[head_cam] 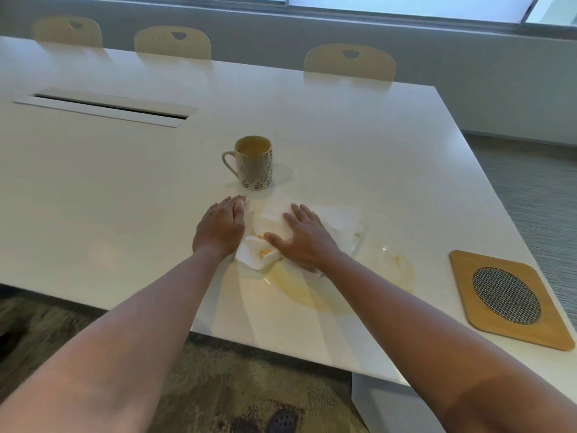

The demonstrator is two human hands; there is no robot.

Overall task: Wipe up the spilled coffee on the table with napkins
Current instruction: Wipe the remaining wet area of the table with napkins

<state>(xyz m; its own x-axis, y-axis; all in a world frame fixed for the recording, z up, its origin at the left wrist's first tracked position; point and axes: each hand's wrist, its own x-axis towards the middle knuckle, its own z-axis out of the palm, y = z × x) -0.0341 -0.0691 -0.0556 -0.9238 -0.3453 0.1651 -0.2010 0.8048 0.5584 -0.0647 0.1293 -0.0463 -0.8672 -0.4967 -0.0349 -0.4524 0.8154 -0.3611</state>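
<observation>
White napkins (338, 221) lie crumpled on the white table (359, 142), with yellow-brown stains near their front fold. My right hand (301, 234) presses flat on top of them, fingers spread. My left hand (220, 226) lies flat at the napkins' left edge, fingers together and its thumb side touching the paper. A pale brown coffee puddle (312, 292) spreads on the table just in front of the napkins, with a thinner wet patch to the right. A patterned mug (254, 162) with coffee in it stands upright just behind my hands.
A wooden trivet with an oval mesh inset (507, 296) lies near the table's right front corner. A cable slot (106, 107) runs across the table at the back left. Three chairs (349, 62) stand along the far side. Patterned carpet shows below the front edge.
</observation>
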